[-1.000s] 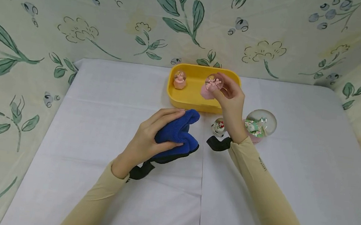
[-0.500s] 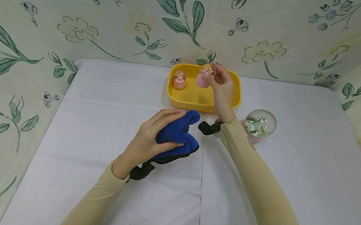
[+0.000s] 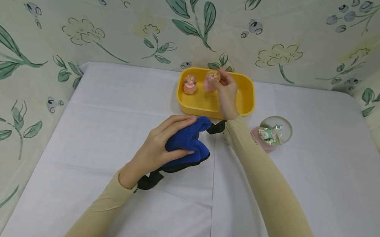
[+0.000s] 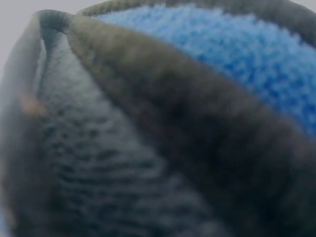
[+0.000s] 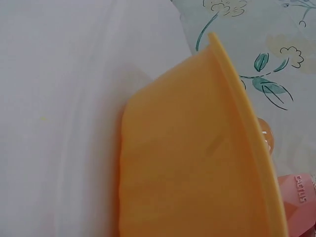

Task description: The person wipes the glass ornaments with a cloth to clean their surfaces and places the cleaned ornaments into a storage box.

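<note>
My right hand [image 3: 227, 93] pinches a small pink snow globe [image 3: 211, 81] over the yellow tray [image 3: 199, 111]. In the right wrist view, a pink faceted base [image 5: 297, 205] with raised lettering shows beyond the tray's wall [image 5: 182, 148]. Another small pink snow globe [image 3: 189, 86] stands upright inside the tray at its left. Nearer the body, my left hand [image 3: 158, 142] grips a folded blue cloth [image 3: 188, 137] with a dark edge. That cloth [image 4: 237, 49] fills most of the left wrist view, its dark border close to the camera.
A larger snow globe [image 3: 276, 130] on a pink base rests on the white tablecloth [image 3: 326, 166], right of my right forearm. The small white-and-red globe seen before is mostly behind the right sleeve [image 3: 257, 167]. A floral curtain [image 3: 117, 20] hangs behind the table.
My right hand has carried the pink snow globe leftward across the tray, near the other small globe. The right sleeve now covers the small white-and-red globe. The left hand stays put with the cloth.
</note>
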`<state>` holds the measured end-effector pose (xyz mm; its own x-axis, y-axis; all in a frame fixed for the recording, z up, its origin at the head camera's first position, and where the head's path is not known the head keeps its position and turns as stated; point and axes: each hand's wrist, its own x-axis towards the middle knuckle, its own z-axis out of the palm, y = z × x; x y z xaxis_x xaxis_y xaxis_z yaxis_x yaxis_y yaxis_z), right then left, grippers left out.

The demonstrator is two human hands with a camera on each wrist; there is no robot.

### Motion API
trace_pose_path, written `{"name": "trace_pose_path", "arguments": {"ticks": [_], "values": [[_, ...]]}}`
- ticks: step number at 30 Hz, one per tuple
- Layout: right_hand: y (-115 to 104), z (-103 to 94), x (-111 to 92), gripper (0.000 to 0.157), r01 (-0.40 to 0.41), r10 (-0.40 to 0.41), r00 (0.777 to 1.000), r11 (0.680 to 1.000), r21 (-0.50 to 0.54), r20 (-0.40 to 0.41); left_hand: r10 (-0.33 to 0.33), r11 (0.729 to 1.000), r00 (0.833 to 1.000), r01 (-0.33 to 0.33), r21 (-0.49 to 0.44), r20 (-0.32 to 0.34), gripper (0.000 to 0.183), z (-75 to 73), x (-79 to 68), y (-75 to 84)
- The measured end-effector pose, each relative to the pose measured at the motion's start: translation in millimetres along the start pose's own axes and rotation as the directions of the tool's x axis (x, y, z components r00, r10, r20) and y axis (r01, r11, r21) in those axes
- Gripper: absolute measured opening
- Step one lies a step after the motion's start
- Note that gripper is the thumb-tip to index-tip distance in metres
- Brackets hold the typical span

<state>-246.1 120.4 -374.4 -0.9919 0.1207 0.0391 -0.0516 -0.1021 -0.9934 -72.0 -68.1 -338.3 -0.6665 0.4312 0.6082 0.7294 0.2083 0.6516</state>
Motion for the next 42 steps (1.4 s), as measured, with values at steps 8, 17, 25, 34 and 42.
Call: {"name": "trace_pose_path", "arguments": {"ticks": [8, 17, 25, 34, 42], "values": [[3.5, 6.3, 5.1, 0.039, -0.088, 0.088, 0.996, 0.996, -0.016, -0.03, -0.021, 1.0, 1.0, 0.021, -0.002, 0.013, 0.071, 1.5, -1.9, -2.6], [8.4, 11.3, 11.8, 0.043, -0.164, 0.162, 0.985, 0.986, -0.02, -0.067, -0.022, 1.0, 1.0, 0.022, -0.008, 0.02, 0.07, 2.7, -2.3, -3.4], [10.4, 15.1, 16.8, 0.043, -0.231, 0.228, 0.971, 0.972, -0.037, -0.076, -0.021, 1.0, 1.0, 0.021, -0.007, 0.021, 0.071, 2.7, -2.3, -3.2], [12.8, 16.3, 18.2, 0.046, -0.296, 0.291, 0.954, 0.953, -0.071, -0.074, -0.032, 0.999, 0.999, 0.032, -0.005, 0.028, 0.071, 3.5, -1.9, -3.0], [13.5, 15.8, 22.0, 0.048, -0.325, 0.319, 0.946, 0.936, -0.135, -0.066, -0.032, 0.999, 0.999, 0.033, -0.01, 0.031, 0.07, 4.2, -1.0, -3.9]]}}
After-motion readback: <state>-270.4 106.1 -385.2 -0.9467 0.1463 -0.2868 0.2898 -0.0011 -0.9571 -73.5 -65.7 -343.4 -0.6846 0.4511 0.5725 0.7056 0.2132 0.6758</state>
